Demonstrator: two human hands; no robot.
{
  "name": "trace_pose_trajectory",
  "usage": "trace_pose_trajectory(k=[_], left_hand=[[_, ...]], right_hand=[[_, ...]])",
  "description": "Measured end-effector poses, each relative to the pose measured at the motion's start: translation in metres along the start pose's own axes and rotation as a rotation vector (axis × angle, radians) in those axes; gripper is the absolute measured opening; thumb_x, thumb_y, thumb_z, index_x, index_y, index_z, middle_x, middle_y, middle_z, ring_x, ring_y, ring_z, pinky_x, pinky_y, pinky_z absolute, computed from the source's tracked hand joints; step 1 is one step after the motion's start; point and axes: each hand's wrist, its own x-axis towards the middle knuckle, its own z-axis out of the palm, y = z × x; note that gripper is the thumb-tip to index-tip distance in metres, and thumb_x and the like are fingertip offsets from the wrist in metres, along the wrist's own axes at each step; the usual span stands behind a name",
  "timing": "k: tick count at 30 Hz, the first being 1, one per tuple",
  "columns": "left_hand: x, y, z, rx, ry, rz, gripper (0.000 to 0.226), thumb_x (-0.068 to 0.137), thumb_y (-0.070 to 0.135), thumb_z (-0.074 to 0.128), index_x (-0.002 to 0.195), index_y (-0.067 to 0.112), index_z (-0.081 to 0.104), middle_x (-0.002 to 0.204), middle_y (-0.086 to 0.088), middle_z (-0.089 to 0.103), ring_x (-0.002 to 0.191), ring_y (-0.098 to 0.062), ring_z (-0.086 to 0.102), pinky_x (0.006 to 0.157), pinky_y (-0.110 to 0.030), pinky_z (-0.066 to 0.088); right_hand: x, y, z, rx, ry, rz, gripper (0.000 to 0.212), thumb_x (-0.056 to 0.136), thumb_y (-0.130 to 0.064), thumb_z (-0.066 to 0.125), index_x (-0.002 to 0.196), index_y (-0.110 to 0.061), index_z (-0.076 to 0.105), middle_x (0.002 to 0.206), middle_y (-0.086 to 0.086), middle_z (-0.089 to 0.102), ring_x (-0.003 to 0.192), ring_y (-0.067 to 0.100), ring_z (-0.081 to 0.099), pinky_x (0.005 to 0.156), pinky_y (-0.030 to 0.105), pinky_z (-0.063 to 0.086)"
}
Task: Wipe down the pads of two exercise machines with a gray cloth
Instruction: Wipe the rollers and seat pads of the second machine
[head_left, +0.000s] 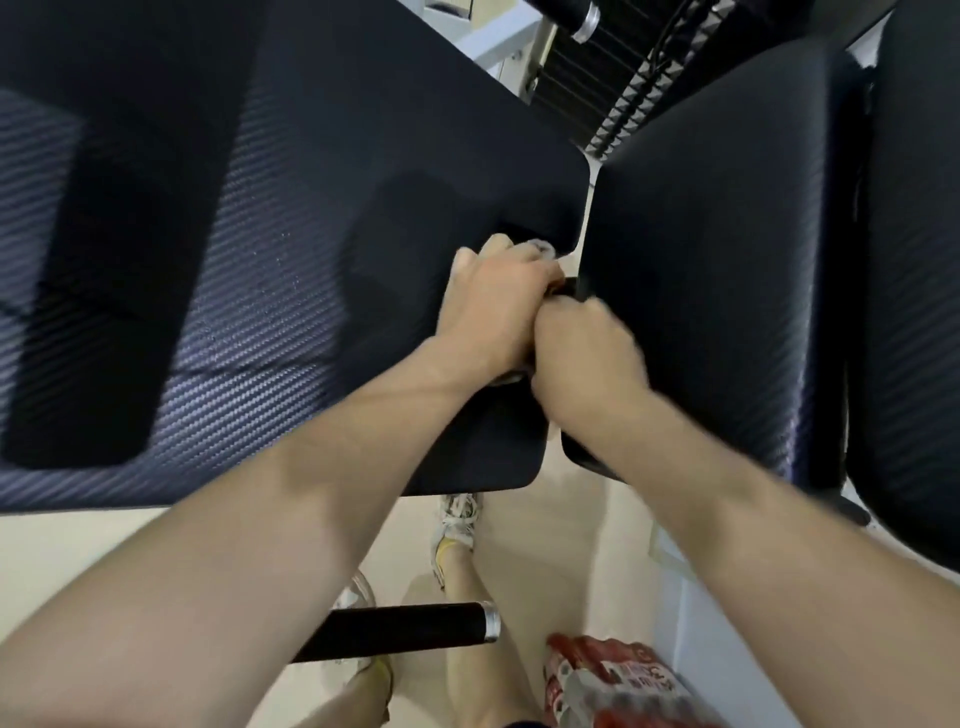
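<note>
The left hand (498, 301) is gripping the bunched gray cloth (542, 247) at the right edge of the left pad (260, 234), while the right hand (584, 345), blurred with its grasp unclear, is touching it, nearer the right pad (717, 260) across the narrow gap.

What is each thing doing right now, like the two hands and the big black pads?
left hand: on the left pad's corner, fingers curled over the gray cloth.
gray cloth: bunched, mostly hidden under that hand.
right hand: curled, blurred, touching the left hand; what it holds is unclear.
left pad: hand and cloth at its right edge.
right pad: a gap away from the left pad.
bottle pack: lying on the floor.
</note>
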Motion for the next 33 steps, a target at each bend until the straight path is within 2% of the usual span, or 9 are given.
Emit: trace_pose_trajectory(k=[7, 12, 16, 18, 20, 23, 26, 29, 33], left_hand=[[-0.023, 0.004, 0.013, 0.368, -0.323, 0.405, 0.025, 0.084, 0.008, 0.045, 0.098, 0.016, 0.064, 0.094, -0.002, 0.068, 0.085, -0.028, 0.065, 0.085, -0.039, 0.046], [-0.041, 0.027, 0.014, 0.199, -0.263, 0.216, 0.026, 0.081, 0.008, 0.053, 0.107, 0.005, 0.057, 0.102, -0.014, 0.066, 0.091, -0.034, 0.064, 0.061, -0.035, 0.038], [-0.056, 0.036, 0.012, 0.023, -0.32, 0.043, 0.036, 0.079, 0.008, 0.056, 0.114, 0.013, 0.054, 0.104, -0.011, 0.062, 0.1, -0.029, 0.055, 0.069, -0.034, 0.037], [-0.066, 0.035, 0.008, -0.071, -0.332, 0.035, 0.037, 0.078, 0.007, 0.057, 0.113, 0.017, 0.051, 0.097, -0.009, 0.061, 0.091, -0.029, 0.056, 0.064, -0.033, 0.038], [-0.078, 0.026, 0.0, -0.187, -0.312, 0.036, 0.037, 0.076, 0.01, 0.059, 0.11, 0.019, 0.046, 0.092, -0.007, 0.059, 0.081, -0.028, 0.055, 0.063, -0.035, 0.04], [-0.073, 0.004, -0.003, -0.062, -0.148, 0.059, 0.048, 0.073, 0.026, 0.065, 0.117, 0.018, 0.048, 0.114, -0.003, 0.059, 0.105, -0.025, 0.054, 0.088, -0.033, 0.036], [-0.06, 0.014, 0.018, 0.245, -0.292, 0.196, 0.053, 0.084, 0.043, 0.05, 0.128, 0.014, 0.052, 0.134, -0.005, 0.053, 0.129, -0.025, 0.042, 0.112, -0.041, 0.021], [-0.065, 0.031, 0.036, 0.389, -0.385, 0.313, 0.05, 0.092, 0.036, 0.036, 0.135, 0.013, 0.049, 0.138, -0.005, 0.048, 0.135, -0.027, 0.032, 0.119, -0.046, 0.007], [-0.092, 0.034, 0.034, 0.425, -0.521, 0.565, 0.047, 0.096, 0.035, 0.038, 0.138, 0.016, 0.046, 0.147, -0.002, 0.041, 0.143, -0.027, 0.02, 0.119, -0.051, -0.001]], right_hand=[[-0.043, -0.019, 0.086, 0.755, 0.031, 0.217, 0.052, 0.084, 0.001, 0.057, 0.134, -0.003, 0.041, 0.129, 0.011, 0.049, 0.121, 0.023, 0.047, 0.099, 0.029, 0.041], [-0.066, -0.03, 0.1, 1.214, 0.094, 0.427, 0.058, 0.072, -0.005, 0.042, 0.13, -0.009, 0.045, 0.099, -0.001, 0.05, 0.089, 0.011, 0.048, 0.088, 0.033, 0.046], [-0.101, -0.033, 0.106, 1.446, 0.137, 0.701, 0.054, 0.083, 0.021, 0.033, 0.118, -0.011, 0.057, 0.092, -0.003, 0.063, 0.078, -0.004, 0.061, 0.076, 0.012, 0.048], [-0.108, -0.027, 0.111, 1.648, 0.08, 0.827, 0.042, 0.09, 0.017, 0.034, 0.107, -0.012, 0.059, 0.087, -0.008, 0.065, 0.085, -0.012, 0.061, 0.074, 0.019, 0.052], [-0.104, -0.02, 0.109, 1.862, 0.023, 0.893, 0.033, 0.094, 0.004, 0.043, 0.113, -0.013, 0.063, 0.101, 0.004, 0.072, 0.102, 0.006, 0.064, 0.084, 0.028, 0.054], [-0.094, -0.012, 0.107, 1.98, -0.001, 0.898, 0.021, 0.096, -0.015, 0.047, 0.105, -0.021, 0.064, 0.102, 0.001, 0.072, 0.101, 0.013, 0.067, 0.086, 0.034, 0.052], [-0.082, -0.008, 0.107, 2.101, 0.022, 0.924, 0.027, 0.097, -0.023, 0.051, 0.119, -0.015, 0.062, 0.114, 0.006, 0.07, 0.103, 0.019, 0.067, 0.083, 0.032, 0.053], [-0.079, -0.005, 0.111, 2.179, 0.028, 0.839, 0.03, 0.097, -0.02, 0.052, 0.125, -0.014, 0.06, 0.119, 0.009, 0.069, 0.097, 0.017, 0.07, 0.071, 0.028, 0.057], [-0.087, -0.001, 0.142, 2.065, -0.182, 1.022, 0.039, 0.076, -0.037, 0.067, 0.112, -0.021, 0.062, 0.121, 0.012, 0.063, 0.112, 0.027, 0.062, 0.093, 0.04, 0.052]])
